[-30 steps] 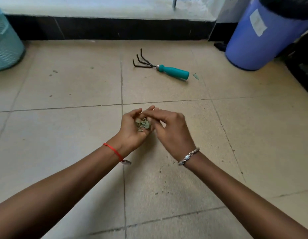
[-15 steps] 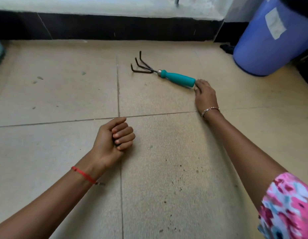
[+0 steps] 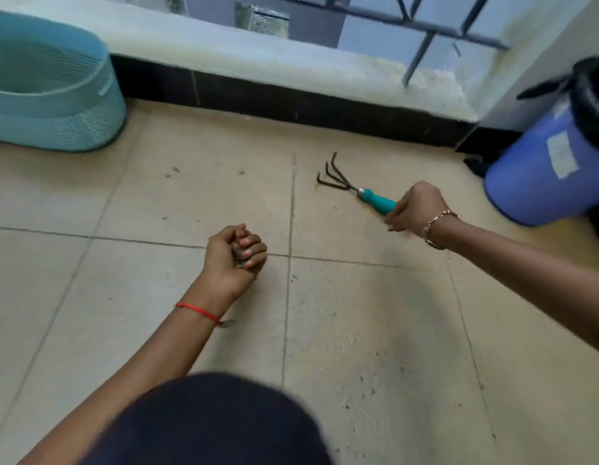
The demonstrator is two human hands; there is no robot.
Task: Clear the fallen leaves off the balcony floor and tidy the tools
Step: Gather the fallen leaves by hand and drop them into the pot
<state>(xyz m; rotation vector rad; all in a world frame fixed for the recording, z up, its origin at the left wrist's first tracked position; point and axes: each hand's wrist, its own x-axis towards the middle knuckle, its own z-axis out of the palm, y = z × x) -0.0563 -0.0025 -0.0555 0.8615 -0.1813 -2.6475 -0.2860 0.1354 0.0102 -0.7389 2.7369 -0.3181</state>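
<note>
Mid-frame, the left hand is fisted round leaf scraps; farther right, the right hand grips the one rake by its teal handle. Beyond stand two containers: a teal basket upper left, a black-lined blue bin far right.

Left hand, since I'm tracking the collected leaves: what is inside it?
The left hand is curled shut. A small dark scrap shows in the gap, likely leaf bits. Its fingers cover the rest, so the amount is hidden.

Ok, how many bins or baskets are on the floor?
2: a teal basket at far left by the ledge, a blue bin at far right, partly cut off; others may lie out of frame.
</note>
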